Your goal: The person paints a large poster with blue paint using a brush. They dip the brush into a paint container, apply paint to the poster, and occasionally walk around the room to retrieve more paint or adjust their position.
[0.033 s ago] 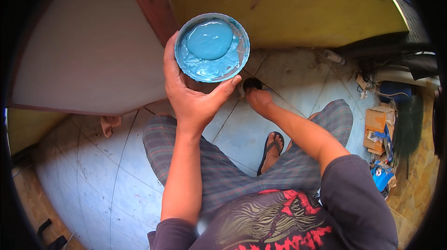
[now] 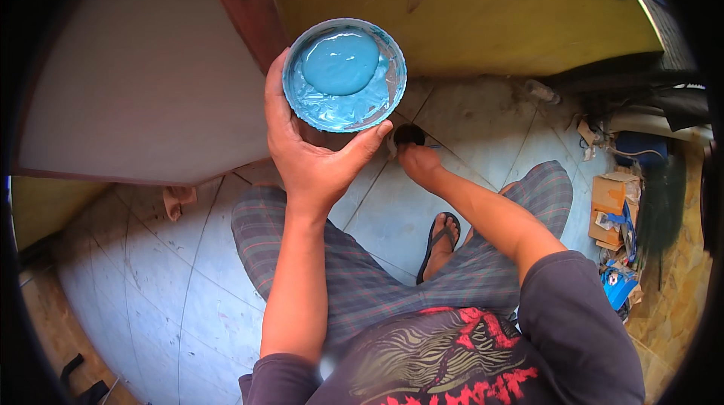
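My left hand [image 2: 317, 156] is wrapped round a shallow round tub [image 2: 289, 107], thumb at its near right rim and fingers along its left side. Inside lies thick, glossy blue paste [image 2: 341, 65], with a smooth mound over a smeared layer; bluish residue coats the rim. Lower and to the right, my right hand [image 2: 419, 162] is closed with its fingertips hidden. It touches a dark round thing [image 2: 409, 134] with a pale edge, whose kind I cannot make out. A thin bluish strip shows beside that hand.
Pale tiled floor [image 2: 166, 277] spreads beneath me. A large pale panel [image 2: 143, 65] with a reddish-brown edge stands left, before a yellow wall [image 2: 467, 13]. Cardboard pieces [image 2: 608, 205] and blue scraps [image 2: 618, 284] lie at right. A clear bottle [image 2: 541, 91] lies at the wall's foot. My sandalled foot [image 2: 439, 246] is between the hands and my body.
The tub in my left hand has shifted very slightly upward and to the right. My right hand has hardly moved.
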Available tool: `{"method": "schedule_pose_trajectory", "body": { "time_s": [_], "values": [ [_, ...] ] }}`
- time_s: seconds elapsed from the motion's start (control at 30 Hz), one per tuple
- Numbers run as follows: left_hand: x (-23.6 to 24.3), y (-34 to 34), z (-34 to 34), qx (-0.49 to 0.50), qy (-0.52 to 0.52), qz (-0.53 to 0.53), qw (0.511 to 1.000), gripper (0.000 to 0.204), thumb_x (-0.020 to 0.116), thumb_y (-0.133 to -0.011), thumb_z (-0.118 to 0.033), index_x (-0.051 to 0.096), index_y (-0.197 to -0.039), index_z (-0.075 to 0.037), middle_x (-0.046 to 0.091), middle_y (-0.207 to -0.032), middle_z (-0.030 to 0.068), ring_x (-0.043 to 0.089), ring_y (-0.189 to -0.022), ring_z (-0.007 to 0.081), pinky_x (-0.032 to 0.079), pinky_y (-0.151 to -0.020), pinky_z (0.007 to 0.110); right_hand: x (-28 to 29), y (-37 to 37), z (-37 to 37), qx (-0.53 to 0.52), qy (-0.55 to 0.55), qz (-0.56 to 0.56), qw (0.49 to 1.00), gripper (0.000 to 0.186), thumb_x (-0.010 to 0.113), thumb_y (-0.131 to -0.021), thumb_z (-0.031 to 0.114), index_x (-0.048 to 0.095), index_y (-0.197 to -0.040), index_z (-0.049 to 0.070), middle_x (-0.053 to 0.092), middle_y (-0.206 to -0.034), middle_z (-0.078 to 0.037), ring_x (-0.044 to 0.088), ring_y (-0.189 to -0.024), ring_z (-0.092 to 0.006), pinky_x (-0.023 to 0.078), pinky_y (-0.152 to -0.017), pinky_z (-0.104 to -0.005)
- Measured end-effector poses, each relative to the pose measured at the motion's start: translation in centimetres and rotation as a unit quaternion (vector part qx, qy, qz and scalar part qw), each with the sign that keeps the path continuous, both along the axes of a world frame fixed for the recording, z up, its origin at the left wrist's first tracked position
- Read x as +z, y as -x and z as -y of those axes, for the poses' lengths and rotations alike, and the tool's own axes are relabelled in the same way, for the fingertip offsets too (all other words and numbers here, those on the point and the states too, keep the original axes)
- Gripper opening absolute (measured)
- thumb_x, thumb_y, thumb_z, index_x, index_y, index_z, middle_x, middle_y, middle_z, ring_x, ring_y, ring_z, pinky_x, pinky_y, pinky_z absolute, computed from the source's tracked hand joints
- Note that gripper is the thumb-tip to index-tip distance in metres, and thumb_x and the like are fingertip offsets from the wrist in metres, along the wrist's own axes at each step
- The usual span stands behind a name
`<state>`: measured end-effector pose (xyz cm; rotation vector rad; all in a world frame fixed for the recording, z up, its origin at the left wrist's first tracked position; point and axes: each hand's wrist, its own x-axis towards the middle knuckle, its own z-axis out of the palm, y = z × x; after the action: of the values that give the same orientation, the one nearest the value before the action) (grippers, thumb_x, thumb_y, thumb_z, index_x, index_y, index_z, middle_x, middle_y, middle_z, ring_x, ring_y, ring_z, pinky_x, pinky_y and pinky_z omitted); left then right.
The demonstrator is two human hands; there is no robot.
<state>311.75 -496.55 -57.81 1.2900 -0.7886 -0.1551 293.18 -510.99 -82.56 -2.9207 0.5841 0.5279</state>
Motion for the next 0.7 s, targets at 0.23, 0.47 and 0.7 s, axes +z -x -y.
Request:
{"method": "schedule_pose_trajectory", "body": {
  "time_s": [0.23, 0.47, 0.7],
  "values": [
    [-0.2, -0.4, 1.1, -0.007, 0.002, 0.016, 1.0, 0.104, 0.092, -0.062, -0.015, 0.032, -0.145, 0.001, 0.049, -0.135, 0.0139, 0.054, -0.123, 0.0241, 0.045, -0.105, 0.037, -1.5, 0.1, 4.1, -0.023, -0.045, 0.036, 0.998, 0.024, 0.058, -0.092, 0.026, 0.07, -0.098, 0.006, 0.069, -0.094, -0.016, 0.069, -0.087, -0.032, 0.057, -0.072, -0.0437],
    [-0.5, -0.7, 0.8, 0.005, 0.0, 0.005, 1.0, 0.102, 0.093, -0.063, -0.017, 0.034, -0.144, 0.001, 0.05, -0.133, 0.0139, 0.054, -0.122, 0.0241, 0.044, -0.105, 0.037, 5.9, -5.1, 7.6, -0.045, -0.082, -0.122, 0.988, 0.026, 0.06, -0.09, 0.027, 0.071, -0.105, 0.009, 0.07, -0.107, -0.013, 0.068, -0.095, -0.0329, 0.055, -0.08, -0.0438],
    [-0.3, -0.6, 1.1, 0.003, 0.003, 0.004, 1.0, 0.099, 0.092, -0.063, -0.017, 0.036, -0.143, 0.001, 0.05, -0.133, 0.0138, 0.054, -0.122, 0.0243, 0.044, -0.105, 0.037, 1.1, -2.2, 5.6, -0.041, -0.03, 0.034, 0.998, 0.023, 0.057, -0.091, 0.024, 0.071, -0.103, 0.01, 0.071, -0.095, -0.016, 0.069, -0.091, -0.0336, 0.055, -0.075, -0.0437]
  ]
}}
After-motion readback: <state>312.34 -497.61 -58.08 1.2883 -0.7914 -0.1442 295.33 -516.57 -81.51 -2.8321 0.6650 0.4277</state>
